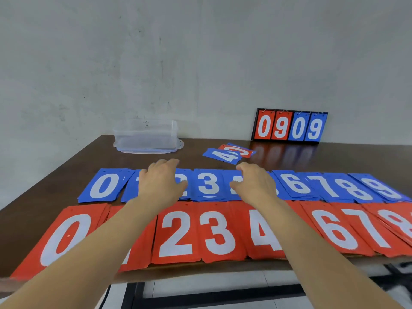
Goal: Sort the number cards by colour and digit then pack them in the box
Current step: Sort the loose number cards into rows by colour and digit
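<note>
Reaching over the sorted rows, the left hand point(162, 181) and right hand point(254, 186) hover apart, fingers loose and empty, above the blue cards point(208, 186). Sorting looks nearly done. The loose cards point(227, 153) beyond, showing 4 and 0, likely need placing next. The red cards point(200, 233) run from 0 to 8 in view. The clear box point(146, 136) waits far left, and the scoreboard point(289, 126) reads 0909.

Two hands, the left hand point(162, 181) and the right hand point(254, 186). Under and beside them, the blue card piles point(209, 184) show seven readable digits; nearer than the hands, the red card piles point(176, 233) show seven too. Beyond the right hand are about three loose cards point(223, 155) and one flip scoreboard point(289, 127) with four digits. Beyond the left hand is one clear plastic box point(146, 134)
</note>
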`<action>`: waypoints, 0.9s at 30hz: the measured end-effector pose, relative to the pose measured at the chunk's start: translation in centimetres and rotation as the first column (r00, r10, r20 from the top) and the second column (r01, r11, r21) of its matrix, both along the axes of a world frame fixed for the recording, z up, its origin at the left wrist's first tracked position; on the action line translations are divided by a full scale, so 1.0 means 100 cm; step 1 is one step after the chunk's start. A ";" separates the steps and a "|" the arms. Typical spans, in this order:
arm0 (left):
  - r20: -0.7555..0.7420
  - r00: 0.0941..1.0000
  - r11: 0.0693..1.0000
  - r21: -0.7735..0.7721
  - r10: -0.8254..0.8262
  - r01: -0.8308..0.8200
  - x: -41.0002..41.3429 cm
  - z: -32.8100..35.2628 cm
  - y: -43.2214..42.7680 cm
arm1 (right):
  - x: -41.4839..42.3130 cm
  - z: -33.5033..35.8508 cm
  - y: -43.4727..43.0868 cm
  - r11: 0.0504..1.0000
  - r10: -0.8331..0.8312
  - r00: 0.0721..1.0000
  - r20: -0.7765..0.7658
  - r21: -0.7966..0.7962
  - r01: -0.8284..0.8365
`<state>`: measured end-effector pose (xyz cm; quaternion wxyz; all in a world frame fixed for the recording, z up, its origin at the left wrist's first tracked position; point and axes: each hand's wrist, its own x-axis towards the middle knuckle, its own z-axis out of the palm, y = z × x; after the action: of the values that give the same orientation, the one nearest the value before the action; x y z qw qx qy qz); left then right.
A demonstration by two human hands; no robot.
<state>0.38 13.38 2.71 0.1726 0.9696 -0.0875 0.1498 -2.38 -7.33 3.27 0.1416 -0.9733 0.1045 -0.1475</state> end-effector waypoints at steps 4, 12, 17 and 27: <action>-0.044 0.999 1.000 0.021 0.015 -0.014 0.045 0.006 -0.037 | 0.047 0.007 -0.049 0.998 -0.030 0.999 -0.041 -0.054 0.028; -0.150 0.984 0.996 0.006 0.093 -0.093 0.131 -0.007 -0.104 | 0.147 -0.005 -0.142 1.000 -0.027 0.989 -0.143 -0.014 0.025; -0.200 0.968 0.985 -0.053 0.153 -0.167 0.167 -0.015 -0.127 | 0.199 -0.021 -0.168 0.998 0.034 0.988 -0.153 0.058 -0.026; -0.262 0.939 0.970 -0.033 0.224 -0.241 0.202 -0.032 -0.128 | 0.261 -0.035 -0.137 0.921 0.369 0.891 -0.264 0.236 -0.311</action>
<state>20.54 0.55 -0.52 0.1945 0.9783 0.0556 0.0453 23.73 -21.05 -0.21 0.2383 -0.9697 -0.0343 0.0413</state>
